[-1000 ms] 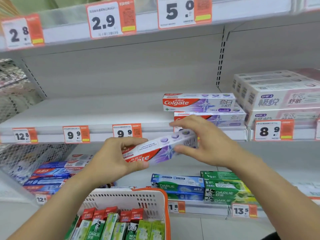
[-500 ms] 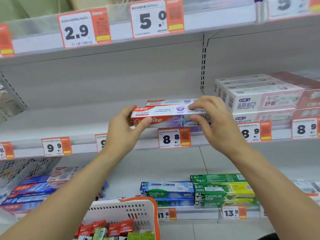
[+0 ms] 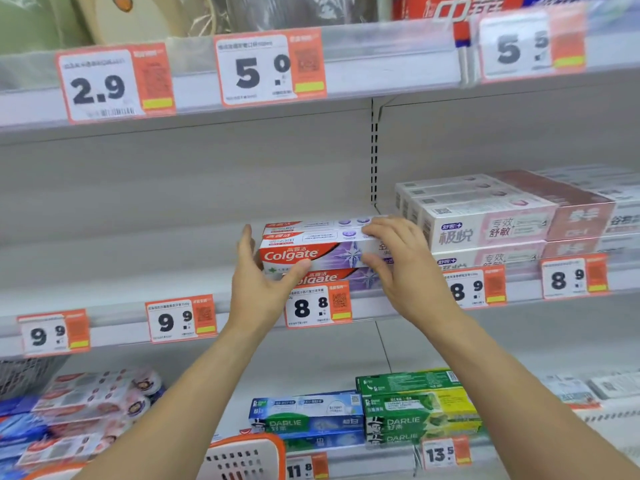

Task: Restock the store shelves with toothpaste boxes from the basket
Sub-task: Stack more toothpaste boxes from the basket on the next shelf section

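Note:
A red, white and purple Colgate toothpaste box (image 3: 311,252) lies on top of another Colgate box (image 3: 332,277) at the front of the middle shelf (image 3: 114,336), with a third just behind it. My left hand (image 3: 258,289) presses straight fingers against the box's left end, thumb along its lower front edge. My right hand (image 3: 405,268) curls over the box's right end, fingers on top and thumb on the front. Only the white, orange-rimmed basket's (image 3: 242,455) top edge shows at the bottom.
Pink and white toothpaste boxes (image 3: 485,226) are stacked right of the Colgate pile. Green Darlie boxes (image 3: 415,414) and blue ones (image 3: 308,417) sit on the shelf below. An 8.8 price tag (image 3: 317,306) hangs under the Colgate stack.
Both hands lifted the Colgate box from in front of the shelf edge and set it on the stack. My left fingers have straightened against its end.

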